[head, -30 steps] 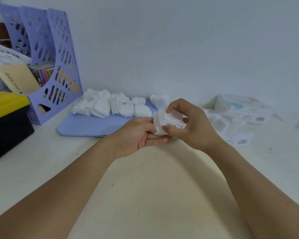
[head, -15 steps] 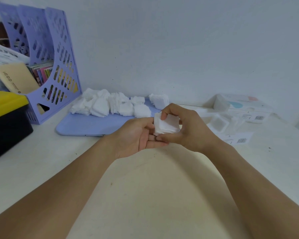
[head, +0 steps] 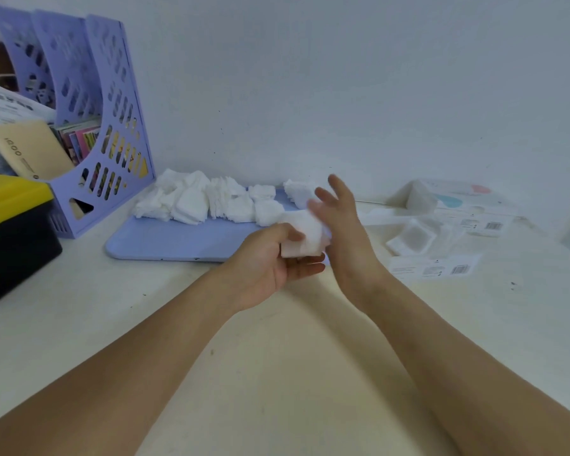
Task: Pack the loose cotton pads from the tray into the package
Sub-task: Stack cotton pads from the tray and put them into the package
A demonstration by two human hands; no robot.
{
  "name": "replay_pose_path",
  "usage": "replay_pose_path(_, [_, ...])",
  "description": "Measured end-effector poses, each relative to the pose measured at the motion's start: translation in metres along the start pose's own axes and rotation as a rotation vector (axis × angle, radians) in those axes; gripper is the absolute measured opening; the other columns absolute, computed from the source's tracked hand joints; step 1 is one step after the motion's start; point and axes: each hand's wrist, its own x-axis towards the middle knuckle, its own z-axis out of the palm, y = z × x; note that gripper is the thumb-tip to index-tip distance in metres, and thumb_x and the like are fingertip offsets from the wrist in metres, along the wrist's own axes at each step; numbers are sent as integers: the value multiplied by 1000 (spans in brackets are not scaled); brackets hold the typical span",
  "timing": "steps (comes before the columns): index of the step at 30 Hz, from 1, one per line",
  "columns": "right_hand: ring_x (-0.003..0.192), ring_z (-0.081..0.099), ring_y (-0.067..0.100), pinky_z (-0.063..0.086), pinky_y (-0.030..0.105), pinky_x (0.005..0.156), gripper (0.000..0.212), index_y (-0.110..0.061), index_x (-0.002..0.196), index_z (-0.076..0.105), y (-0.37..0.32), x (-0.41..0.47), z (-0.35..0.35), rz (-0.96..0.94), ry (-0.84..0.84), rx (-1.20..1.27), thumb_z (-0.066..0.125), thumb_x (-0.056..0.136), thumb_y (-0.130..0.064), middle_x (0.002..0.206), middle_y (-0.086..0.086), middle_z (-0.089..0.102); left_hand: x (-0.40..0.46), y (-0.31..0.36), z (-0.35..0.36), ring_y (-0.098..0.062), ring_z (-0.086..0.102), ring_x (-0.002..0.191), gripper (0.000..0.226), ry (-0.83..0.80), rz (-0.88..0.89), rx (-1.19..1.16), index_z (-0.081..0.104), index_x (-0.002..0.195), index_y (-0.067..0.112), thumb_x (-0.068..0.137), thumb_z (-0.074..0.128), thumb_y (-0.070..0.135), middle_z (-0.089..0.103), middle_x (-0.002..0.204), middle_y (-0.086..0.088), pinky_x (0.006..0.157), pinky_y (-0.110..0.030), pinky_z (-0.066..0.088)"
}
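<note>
White cotton stack is sitting in the left hand, thumb curling over its near corner, fingers lying underneath; that hand is gripping it. Right hand is standing edge-on against the stack's right side, fingers spread and straight, blurred at the tips, holding nothing. Both hands are hovering above the tray's right end, over the table.

Two hands, two bare forearms showing.

One lilac tray is lying just behind the hands. Loose pads are resting along its far edge in roughly six or seven heaps; an exact count is not possible, since the heaps are merging. Nearest heap is sitting just behind the right hand's fingers.

Clear packaging is lying to the right of the right hand, near but apart; how many wrappers are there I cannot tell. One flat barcode label is lying in front of it. One full pad package is lying farther back right against the wall.

Far left: one lilac file rack with three slots showing, holding books and papers. One yellow-lidded black box is sitting in front of it.
</note>
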Motion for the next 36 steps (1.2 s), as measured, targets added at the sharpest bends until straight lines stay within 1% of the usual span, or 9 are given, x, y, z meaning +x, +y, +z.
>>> replay_pose_path(2, [120,61,6,48,35,104,66,-41,143,47,5,1,10,189,21,129,58,83,-68,135,-13,61,1,-6,2,-28,65,100,45,11,4,53,58,134,0,93,47,17,65,129,-26,78,-37,59])
replay_pose_path(6, [92,71,6,57,26,80,28,-41,97,68,4,-2,12,154,-11,140,45,100,-57,93,-18,74,0,-10,8,-15,57,76,39,-39,47,253,60,122,6,89,47,22,64,90,-7,64,-29,47])
replay_pose_path(8, [96,68,10,55,24,77,21,-34,111,66,1,2,2,21,14,-44,52,101,-46,101,-14,70,0,-7,9,-11,55,68,35,-4,64,257,57,123,11,90,48,17,62,86,-2,57,-26,44])
replay_pose_path(13, [79,69,23,57,30,69,17,-17,104,75,-5,14,-31,-223,-17,-537,76,88,-21,95,0,74,-1,-3,6,-10,58,72,50,49,95,362,54,130,14,82,66,24,68,109,-7,56,-27,43])
replay_pose_path(20, [72,63,12,50,31,64,23,-13,109,68,-22,14,-41,-186,-172,-714,60,100,-32,86,0,70,4,6,22,-7,49,73,27,84,181,552,37,130,20,105,48,16,55,103,-1,58,-20,43])
replay_pose_path(23, [54,55,7,44,21,53,19,-1,102,70,-42,14,-61,-123,-73,-586,66,97,-18,72,4,65,13,16,37,-12,50,75,33,83,224,532,36,137,22,107,48,23,55,108,-3,58,-24,44])
replay_pose_path(28, [58,73,26,63,43,64,30,19,88,64,-42,24,-124,166,377,-416,73,82,-10,83,26,70,36,5,53,-6,55,77,48,204,423,878,41,140,28,97,64,30,55,111,10,72,-17,44])
replay_pose_path(32, [60,73,27,55,27,54,21,-2,70,62,-21,38,-134,421,301,-635,80,76,-13,75,17,72,41,-27,68,6,51,77,33,88,463,1132,62,110,32,85,75,50,55,111,19,70,-11,40])
replay_pose_path(36, [58,63,21,41,25,50,36,-11,66,54,-7,55,-134,384,280,-1074,87,70,-23,62,4,63,52,-46,63,-2,53,83,23,48,574,1236,62,98,27,86,76,41,55,103,17,70,-22,43])
